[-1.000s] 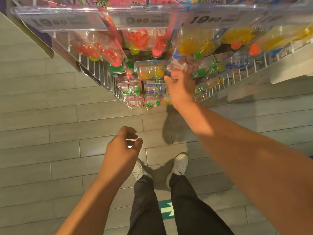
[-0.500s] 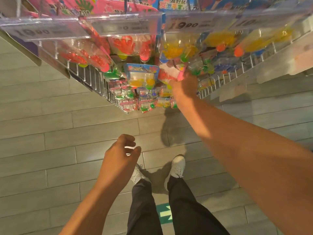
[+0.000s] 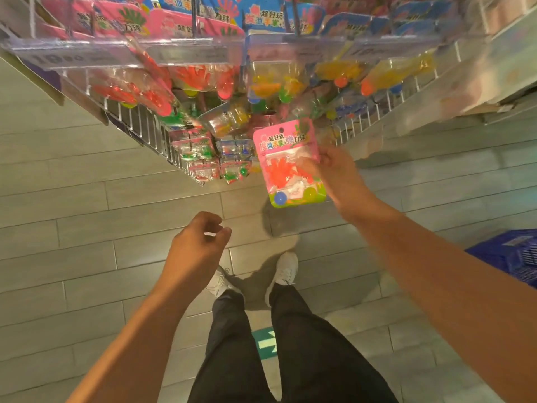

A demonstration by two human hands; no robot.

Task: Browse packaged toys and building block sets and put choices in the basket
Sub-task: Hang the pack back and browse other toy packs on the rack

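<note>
A pink toy pack, a carded blister with an orange hand-shaped toy and small balls behind clear plastic, was held just right of the middle of the frame, clear of the display and face up to the shopper. The right hand pinched it by its right edge, thumb across the front and fingers curled behind. The left hand hung below and to the left, over the floor, its fingers loosely curled and holding nothing.

Across the top of the frame ran the wire rack, crowded with more hanging packs of the same kind in pink and blue, with clear price strips fixed along its front edge; the figures on them were too blurred to read. At the right edge, low on the grey tiled floor, stood a blue basket, only partly in view and well apart from the pack. White shoes and dark trousers filled the bottom centre.

By the look of it, one choice had been taken from the rack but not yet dropped in. Carrying it down and right to the basket remained, and whatever further browsing the shopper intended. What the basket already held could not be made out.
</note>
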